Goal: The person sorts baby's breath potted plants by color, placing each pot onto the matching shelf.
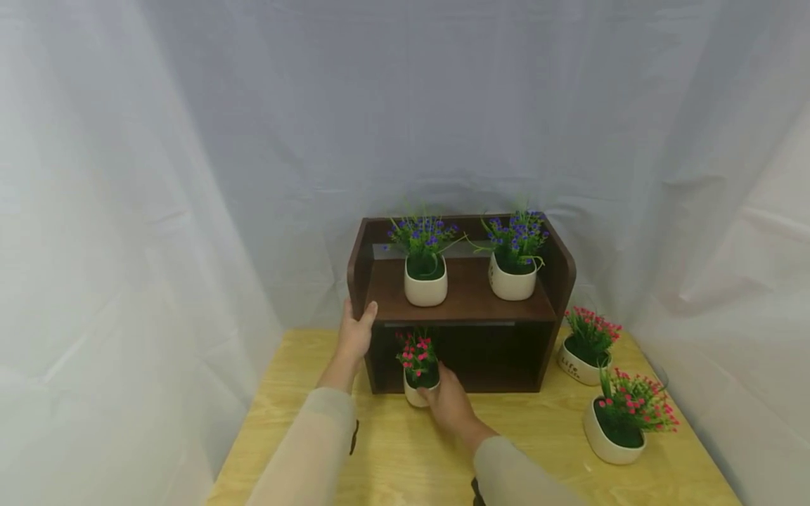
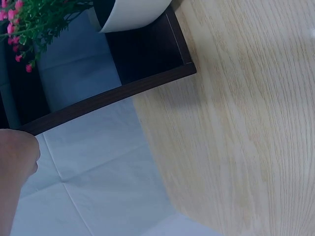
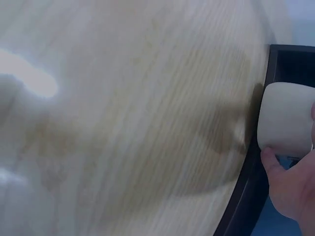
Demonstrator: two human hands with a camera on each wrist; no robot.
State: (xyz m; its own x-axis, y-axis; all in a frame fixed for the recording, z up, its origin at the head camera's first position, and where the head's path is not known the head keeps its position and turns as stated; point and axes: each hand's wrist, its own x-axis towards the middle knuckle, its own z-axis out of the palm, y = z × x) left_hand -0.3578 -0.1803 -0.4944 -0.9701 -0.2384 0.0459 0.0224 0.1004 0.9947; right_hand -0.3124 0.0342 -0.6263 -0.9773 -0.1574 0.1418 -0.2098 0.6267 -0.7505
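R hand (image 1: 451, 404) grips the pink-flower pot (image 1: 418, 372) from its near-right side, thumb on the cream wall; pot upright, at the front-left edge of the shelf's (image 1: 465, 299) lower bay, straight ahead of that hand. L hand (image 1: 356, 330) wraps the shelf's left side panel, fingers round its edge. Up top: 2 purple-flower pots (image 1: 425, 270). At right, 2 more pink pots (image 1: 616, 422) on the table (image 1: 392, 450).

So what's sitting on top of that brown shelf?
On the shelf's upper board stand two white pots of purple flowers, one left and one right. Below, the right hand holds a pink-flowered pot at the dark lower opening; its depths cannot be seen.
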